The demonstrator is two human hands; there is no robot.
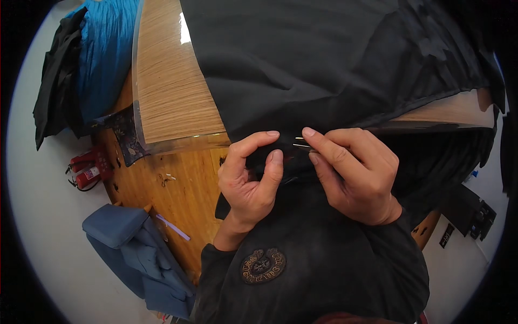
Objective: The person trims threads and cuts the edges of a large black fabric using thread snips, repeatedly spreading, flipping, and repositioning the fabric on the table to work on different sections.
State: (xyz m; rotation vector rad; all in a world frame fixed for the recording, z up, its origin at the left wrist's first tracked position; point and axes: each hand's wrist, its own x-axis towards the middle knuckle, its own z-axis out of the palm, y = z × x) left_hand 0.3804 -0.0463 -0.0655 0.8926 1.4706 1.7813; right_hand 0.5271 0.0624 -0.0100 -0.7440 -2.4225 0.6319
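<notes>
Black fabric [324, 70] is spread over the wood-grain table [172, 92] and hangs past its near edge. My right hand [356, 173] pinches a thin metallic tool [301, 145] between thumb and index finger, its two narrow tips pointing left. The rest of the tool is hidden by the fingers. Just left of those tips, my left hand [251, 175] has its thumb and index finger apart, with nothing visible between them. Both hands are over the dark fabric near the table's front edge.
Blue and black cloth [108, 54] is heaped at the upper left. Fire extinguishers [86, 170] stand below it by the wall. A blue padded chair [135, 254] is at the lower left. A purple strip [172, 227] lies on the wooden floor [189, 205].
</notes>
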